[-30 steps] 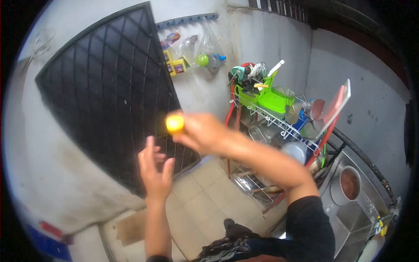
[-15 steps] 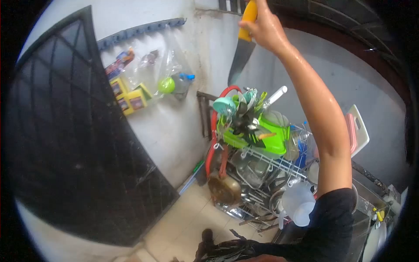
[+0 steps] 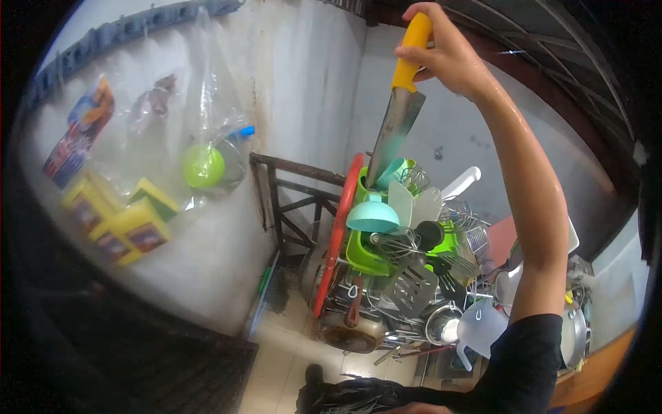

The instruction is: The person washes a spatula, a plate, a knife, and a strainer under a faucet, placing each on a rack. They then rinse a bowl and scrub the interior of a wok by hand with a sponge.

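My right hand [image 3: 448,52] is raised at the upper middle and closed around the yellow handle of a large knife [image 3: 398,121]. Its wide metal blade points down, the lower end at the left back of a bright green utensil holder [image 3: 369,257]. Close to the blade are a light teal ladle [image 3: 372,215], pale spatulas [image 3: 414,205] and a whisk [image 3: 398,243]. A slotted turner [image 3: 412,290] hangs out over the front. My left hand does not show.
A red tube [image 3: 336,241] runs down the rack's left side. Lower down are a brown-stained pan [image 3: 350,336] and a translucent pitcher [image 3: 483,326]. Plastic bags [image 3: 207,110] hang from a wall rail at the left. A dark metal frame [image 3: 296,179] stands behind the rack.
The knife has come down so its blade end meets the green holder, where it was above the utensils before. The camera view has shifted, bringing the hanging bags and the rack closer.
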Available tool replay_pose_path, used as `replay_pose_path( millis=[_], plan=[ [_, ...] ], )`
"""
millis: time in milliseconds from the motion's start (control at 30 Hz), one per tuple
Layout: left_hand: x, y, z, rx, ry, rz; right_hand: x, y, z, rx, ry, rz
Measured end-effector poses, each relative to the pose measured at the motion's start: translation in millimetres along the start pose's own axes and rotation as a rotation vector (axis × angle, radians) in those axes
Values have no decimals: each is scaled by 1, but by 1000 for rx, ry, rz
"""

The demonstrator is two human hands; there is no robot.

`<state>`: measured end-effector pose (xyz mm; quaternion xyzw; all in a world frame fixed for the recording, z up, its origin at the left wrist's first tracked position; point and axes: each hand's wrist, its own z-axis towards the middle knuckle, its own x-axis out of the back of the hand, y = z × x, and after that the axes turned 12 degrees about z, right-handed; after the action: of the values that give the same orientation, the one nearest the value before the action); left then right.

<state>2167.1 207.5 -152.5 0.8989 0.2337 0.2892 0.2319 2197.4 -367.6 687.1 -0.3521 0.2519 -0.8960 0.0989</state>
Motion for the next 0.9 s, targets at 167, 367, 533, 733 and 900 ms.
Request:
replay_pose_path(
  millis=[167, 367, 533, 733, 900],
  plan=[
    [31, -27, 11, -105, -69, -32, -31, 31, -8, 50, -104, -50],
    [29, -16, 41, 2, -126, -30, -42, 45, -19, -18, -195, -52],
    [26, -10, 41, 35, -133, -51, -10, 21, -4, 200, 49, -104],
    [22, -14, 43, 41, -155, -47, -22, 21, -9, 144, -3, -218],
    [20, -15, 44, 41, -163, -46, -25, 35, -19, 78, -7, -209]
  ],
)
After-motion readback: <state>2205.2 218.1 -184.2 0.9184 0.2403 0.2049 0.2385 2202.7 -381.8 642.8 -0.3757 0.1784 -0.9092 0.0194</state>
